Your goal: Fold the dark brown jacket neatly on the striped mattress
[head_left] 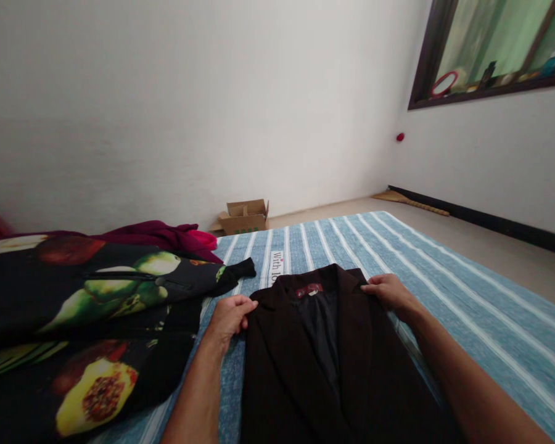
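A dark brown blazer [277, 357] lies front side up on the bed, its collar pointing away from me. Inside the neck shows a red label [309, 290] above a dark lining. My left hand [234, 317] pinches the blazer's left shoulder edge between thumb and fingers. At the opposite shoulder, my right hand [391, 295] grips the cloth the same way. The sleeves are not clearly visible, and the lower part runs out of the picture at the bottom.
Left of the blazer lies a black garment with a fruit print [166, 283], with maroon clothing [152, 237] behind it. Blue-and-white striped bedding [444, 296] covers the bed. Beyond its far edge stand an open cardboard box [246, 217] and, by the right wall, a broom [411, 200].
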{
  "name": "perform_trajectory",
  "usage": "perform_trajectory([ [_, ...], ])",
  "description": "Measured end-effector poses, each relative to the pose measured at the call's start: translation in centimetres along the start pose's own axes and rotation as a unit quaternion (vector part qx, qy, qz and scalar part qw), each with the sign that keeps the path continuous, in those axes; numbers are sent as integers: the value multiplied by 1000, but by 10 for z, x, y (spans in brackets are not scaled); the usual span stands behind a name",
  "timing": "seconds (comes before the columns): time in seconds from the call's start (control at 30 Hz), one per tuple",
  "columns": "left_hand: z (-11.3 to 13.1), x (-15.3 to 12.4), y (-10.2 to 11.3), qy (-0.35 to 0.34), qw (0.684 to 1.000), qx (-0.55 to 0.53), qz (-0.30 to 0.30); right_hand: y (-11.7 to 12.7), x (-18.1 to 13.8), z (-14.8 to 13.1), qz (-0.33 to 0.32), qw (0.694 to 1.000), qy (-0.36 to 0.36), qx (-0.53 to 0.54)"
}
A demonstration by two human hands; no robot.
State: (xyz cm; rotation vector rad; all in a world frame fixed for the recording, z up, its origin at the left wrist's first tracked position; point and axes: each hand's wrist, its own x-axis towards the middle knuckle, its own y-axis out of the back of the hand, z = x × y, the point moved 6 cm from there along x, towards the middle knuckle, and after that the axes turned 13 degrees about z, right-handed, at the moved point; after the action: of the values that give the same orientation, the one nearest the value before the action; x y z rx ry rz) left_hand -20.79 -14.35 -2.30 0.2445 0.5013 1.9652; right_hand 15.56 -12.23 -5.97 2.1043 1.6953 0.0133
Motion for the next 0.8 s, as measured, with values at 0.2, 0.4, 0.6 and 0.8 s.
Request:
perform_trajectory([
  [0.2, 1, 0, 0, 0, 1000, 3, -5, 2, 5, 1, 13, 999, 11, -31],
  [0.4, 0, 1, 0, -1, 1000, 16, -2, 2, 5, 0, 27, 997, 28, -62],
  [0.6, -1, 0, 3, 4, 1000, 27, 0, 11, 12, 4, 61, 990, 49, -120],
  [0.8, 2, 4, 7, -6, 997, 77, 10, 12, 17, 9, 31, 976, 72, -202],
])
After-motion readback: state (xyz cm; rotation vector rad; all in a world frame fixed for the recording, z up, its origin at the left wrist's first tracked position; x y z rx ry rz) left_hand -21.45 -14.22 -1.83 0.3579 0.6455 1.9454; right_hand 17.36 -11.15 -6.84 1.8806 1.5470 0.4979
